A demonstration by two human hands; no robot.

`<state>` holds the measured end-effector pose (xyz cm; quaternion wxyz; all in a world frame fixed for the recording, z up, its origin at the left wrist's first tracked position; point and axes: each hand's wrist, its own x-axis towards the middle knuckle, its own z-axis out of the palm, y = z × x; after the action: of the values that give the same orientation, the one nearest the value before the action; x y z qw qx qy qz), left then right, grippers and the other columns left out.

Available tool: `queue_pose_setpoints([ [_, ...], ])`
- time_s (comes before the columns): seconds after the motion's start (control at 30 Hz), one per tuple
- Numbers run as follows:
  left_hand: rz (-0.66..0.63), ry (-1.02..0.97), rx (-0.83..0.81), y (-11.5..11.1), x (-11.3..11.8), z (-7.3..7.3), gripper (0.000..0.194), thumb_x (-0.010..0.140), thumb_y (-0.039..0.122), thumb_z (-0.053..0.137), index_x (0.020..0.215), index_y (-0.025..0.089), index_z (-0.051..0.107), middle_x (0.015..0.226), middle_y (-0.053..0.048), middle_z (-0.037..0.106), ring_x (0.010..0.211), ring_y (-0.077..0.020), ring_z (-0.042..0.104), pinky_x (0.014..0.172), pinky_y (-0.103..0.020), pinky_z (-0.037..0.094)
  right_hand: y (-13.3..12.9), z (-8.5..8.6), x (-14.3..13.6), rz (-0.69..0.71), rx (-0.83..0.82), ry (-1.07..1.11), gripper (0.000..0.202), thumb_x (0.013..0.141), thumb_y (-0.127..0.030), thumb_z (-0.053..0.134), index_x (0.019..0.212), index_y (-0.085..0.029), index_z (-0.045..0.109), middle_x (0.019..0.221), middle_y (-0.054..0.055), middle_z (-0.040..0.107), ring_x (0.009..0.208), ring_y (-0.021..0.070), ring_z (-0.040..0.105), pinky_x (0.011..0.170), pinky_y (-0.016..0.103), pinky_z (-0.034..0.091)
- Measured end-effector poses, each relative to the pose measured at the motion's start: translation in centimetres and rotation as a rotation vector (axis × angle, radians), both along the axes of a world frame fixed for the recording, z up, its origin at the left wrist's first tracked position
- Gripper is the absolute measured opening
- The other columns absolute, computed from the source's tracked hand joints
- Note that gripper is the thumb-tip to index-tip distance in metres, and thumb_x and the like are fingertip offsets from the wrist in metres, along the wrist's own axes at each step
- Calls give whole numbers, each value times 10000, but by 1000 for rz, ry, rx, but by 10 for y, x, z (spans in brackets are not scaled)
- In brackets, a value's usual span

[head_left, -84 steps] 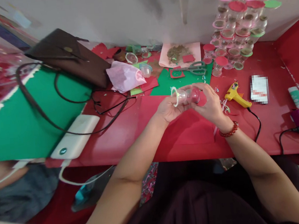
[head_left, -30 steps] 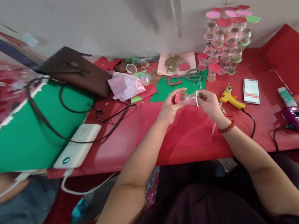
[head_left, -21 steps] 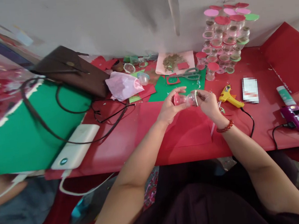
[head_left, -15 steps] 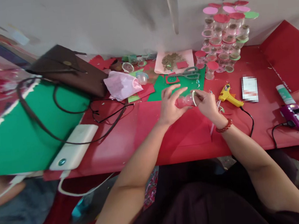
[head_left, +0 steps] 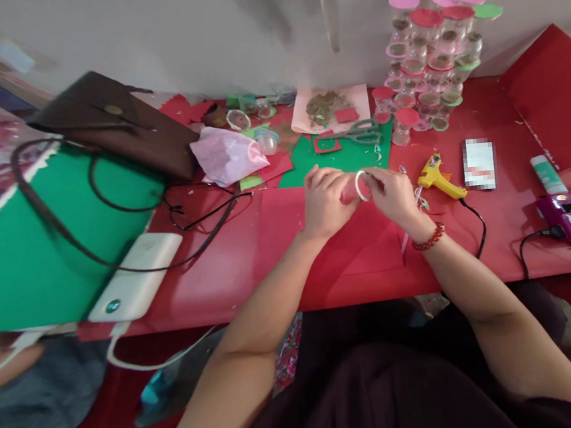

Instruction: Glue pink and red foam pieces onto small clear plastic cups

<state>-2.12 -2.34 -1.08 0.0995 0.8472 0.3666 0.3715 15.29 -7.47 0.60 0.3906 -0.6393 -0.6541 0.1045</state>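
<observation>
Above the red paper sheet, my left hand wraps its fingers round a small clear plastic cup, which looks pinkish. The cup lies on its side in the air, and its pale, whitish-green rim faces my right hand. At that rim the thumb and fingers of my right hand are closed, pinching its edge; a bead bracelet circles this wrist. Most of the cup is hidden behind my left fingers. To the right of my hands lies a yellow glue gun with a black cord.
Scissors lie on green paper behind my hands. Joined clear cups with coloured discs stand at the back right. A brown bag, white power bank, glue stick and purple box surround the work area. Someone's arm shows lower left.
The fingers of my left hand, spread along the cup before, have closed round it and cover more of it. The cup's rim has shifted slightly left, with my right hand still at it.
</observation>
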Motion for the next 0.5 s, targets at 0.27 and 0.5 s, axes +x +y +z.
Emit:
queue_pose_setpoints([
  [0.27, 2, -91, -91, -6, 1, 3, 440, 833, 575, 820, 1176, 302, 770, 1167, -72, 783, 1256, -359, 617, 1303, -641, 221, -1, -1, 3, -40, 31, -43, 194, 1010, -292, 598, 919, -241, 762, 912, 73, 785, 835, 217, 696, 749, 317, 483],
  [0.5, 33, -111, -120, -21, 6, 11, 453, 798, 412, 873, 1228, 343, 748, 1175, -71, 798, 1340, -406, 581, 1320, -718, -72, -3, -4, -4, -27, -28, -94, 204, 1020, -243, 565, 914, -218, 737, 831, 73, 751, 736, 194, 657, 695, 310, 429],
])
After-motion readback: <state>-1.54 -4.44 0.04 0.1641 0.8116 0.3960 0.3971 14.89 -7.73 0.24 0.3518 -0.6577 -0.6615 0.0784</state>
